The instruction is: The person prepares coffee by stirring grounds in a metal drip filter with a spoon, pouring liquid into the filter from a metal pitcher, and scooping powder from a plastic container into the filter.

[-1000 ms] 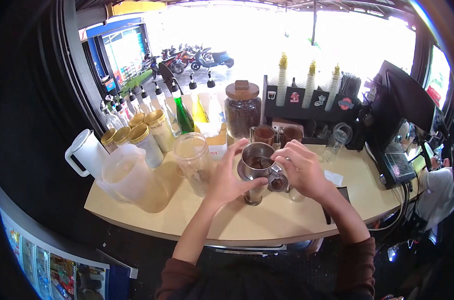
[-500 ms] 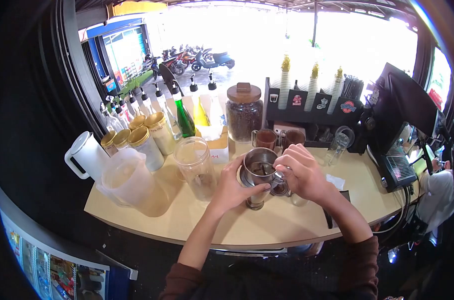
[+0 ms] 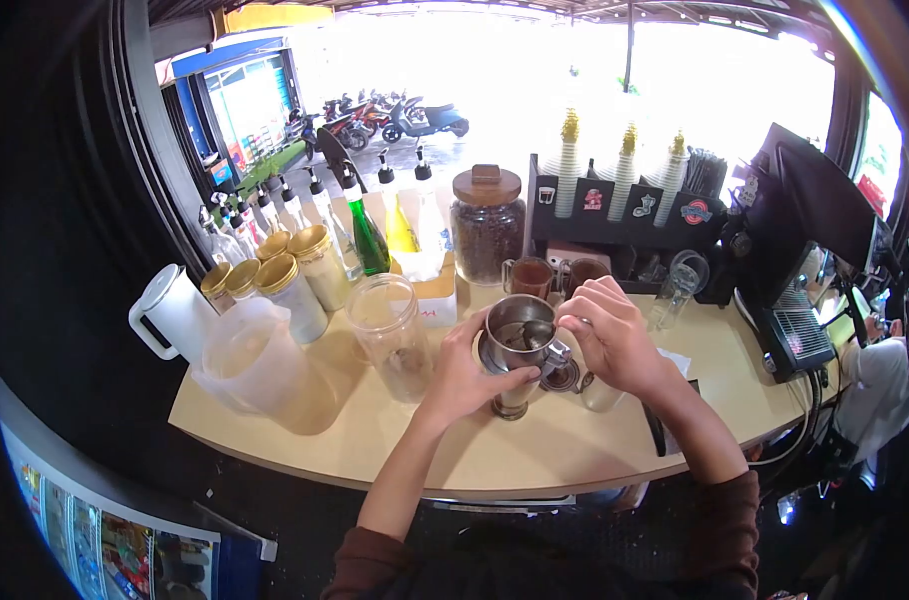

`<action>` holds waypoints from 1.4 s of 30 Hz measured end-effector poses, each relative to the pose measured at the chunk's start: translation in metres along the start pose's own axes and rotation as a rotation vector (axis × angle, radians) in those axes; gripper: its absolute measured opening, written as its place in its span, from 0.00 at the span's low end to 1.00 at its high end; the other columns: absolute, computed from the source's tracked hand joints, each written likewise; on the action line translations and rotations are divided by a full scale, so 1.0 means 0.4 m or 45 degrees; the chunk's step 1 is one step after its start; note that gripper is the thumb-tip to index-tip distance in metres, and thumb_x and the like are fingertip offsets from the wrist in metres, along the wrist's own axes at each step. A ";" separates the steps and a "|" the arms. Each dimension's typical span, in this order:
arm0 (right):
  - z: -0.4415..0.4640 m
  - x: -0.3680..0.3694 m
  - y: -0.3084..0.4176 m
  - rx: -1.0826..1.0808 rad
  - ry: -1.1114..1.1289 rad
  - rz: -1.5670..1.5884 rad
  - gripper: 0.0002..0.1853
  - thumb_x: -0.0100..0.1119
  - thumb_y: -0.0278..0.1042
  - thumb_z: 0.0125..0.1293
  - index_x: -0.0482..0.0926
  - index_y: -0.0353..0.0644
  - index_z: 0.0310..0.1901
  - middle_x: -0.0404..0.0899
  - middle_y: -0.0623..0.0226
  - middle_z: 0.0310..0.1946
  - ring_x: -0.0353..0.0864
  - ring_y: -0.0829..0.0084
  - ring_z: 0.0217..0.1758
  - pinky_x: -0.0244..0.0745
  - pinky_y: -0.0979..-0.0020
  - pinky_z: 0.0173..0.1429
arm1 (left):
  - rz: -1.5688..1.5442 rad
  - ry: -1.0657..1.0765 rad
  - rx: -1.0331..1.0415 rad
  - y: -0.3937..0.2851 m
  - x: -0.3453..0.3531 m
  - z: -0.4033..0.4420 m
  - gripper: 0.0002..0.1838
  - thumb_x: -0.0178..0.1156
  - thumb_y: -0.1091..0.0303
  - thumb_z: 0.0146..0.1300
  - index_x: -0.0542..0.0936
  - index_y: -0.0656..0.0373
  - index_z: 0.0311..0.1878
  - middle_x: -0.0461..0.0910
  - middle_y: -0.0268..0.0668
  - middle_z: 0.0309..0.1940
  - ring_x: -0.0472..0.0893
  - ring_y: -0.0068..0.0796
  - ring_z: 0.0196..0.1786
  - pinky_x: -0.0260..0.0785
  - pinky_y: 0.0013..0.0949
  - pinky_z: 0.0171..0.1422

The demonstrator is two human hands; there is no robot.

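Spoon (image 3: 538, 332) higher in metal cup (image 3: 515, 355)

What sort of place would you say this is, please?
Probably a small café or drinks counter: stacked cups stand in a black holder, pump-topped bottles line the far side, and a wooden-lidded jar holds what look like coffee beans.

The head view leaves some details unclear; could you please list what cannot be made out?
All in the head view:
Spoon: handle, largely hidden by the right hand.
Vessel under the metal cup: upper part, hidden by cup and left hand.
Gold lids: any markings, too small.
Outdoors, beyond the scooters: washed out by glare.
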State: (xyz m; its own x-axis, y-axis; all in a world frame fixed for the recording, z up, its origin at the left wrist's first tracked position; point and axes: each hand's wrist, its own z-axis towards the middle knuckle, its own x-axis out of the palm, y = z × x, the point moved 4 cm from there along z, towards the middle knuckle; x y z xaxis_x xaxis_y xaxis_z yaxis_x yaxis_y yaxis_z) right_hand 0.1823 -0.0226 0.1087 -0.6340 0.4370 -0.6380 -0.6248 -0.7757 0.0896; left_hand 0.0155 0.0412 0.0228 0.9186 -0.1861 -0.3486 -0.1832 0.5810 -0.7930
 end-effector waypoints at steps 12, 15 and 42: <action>-0.014 0.022 0.002 0.080 0.011 0.155 0.05 0.60 0.24 0.60 0.76 0.39 0.38 0.76 0.63 0.31 0.73 0.60 0.35 0.69 0.64 0.45 | -0.050 -0.075 0.041 -0.013 0.009 0.002 0.40 0.78 0.59 0.37 0.74 0.64 0.56 0.82 0.44 0.46 0.82 0.34 0.51 0.70 0.36 0.60; -0.010 0.009 0.005 -0.028 -0.013 0.010 0.07 0.61 0.24 0.59 0.78 0.40 0.39 0.77 0.63 0.32 0.75 0.61 0.36 0.70 0.64 0.45 | -0.045 -0.100 0.026 -0.023 0.010 -0.003 0.40 0.78 0.60 0.37 0.74 0.64 0.56 0.82 0.43 0.46 0.81 0.33 0.51 0.70 0.35 0.60; -0.024 -0.029 0.046 0.458 0.044 0.494 0.06 0.58 0.27 0.65 0.76 0.36 0.41 0.80 0.57 0.36 0.82 0.61 0.41 0.74 0.66 0.48 | -0.094 -0.232 0.292 -0.058 0.026 -0.001 0.47 0.79 0.73 0.37 0.63 0.60 0.64 0.73 0.41 0.58 0.74 0.33 0.61 0.65 0.36 0.68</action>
State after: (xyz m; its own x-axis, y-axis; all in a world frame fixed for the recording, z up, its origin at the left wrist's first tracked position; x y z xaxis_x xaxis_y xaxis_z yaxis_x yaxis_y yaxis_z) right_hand 0.1824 -0.0464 0.1104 -0.8380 0.1287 -0.5302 -0.4680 -0.6692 0.5772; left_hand 0.0291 0.0256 0.0373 0.9780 -0.1014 -0.1822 -0.0486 0.7387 -0.6722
